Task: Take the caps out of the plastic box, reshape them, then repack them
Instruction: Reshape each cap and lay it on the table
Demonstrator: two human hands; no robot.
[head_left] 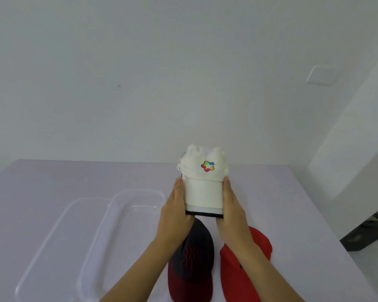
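Observation:
A white cap [204, 182] with a multicoloured logo is held up above the table, its crown crumpled and its brim bent downward. My left hand [176, 211] grips the brim's left side and my right hand [231, 209] grips its right side. Below my hands, a dark navy and maroon cap [192, 262] lies on the table. A red cap [242, 267] lies just right of it. The clear plastic box [127, 232] stands to the left with nothing inside.
The box's clear lid [59, 240] lies flat left of the box. The lavender table [292, 210] ends at a white wall behind and drops off along its right edge, where dark floor shows.

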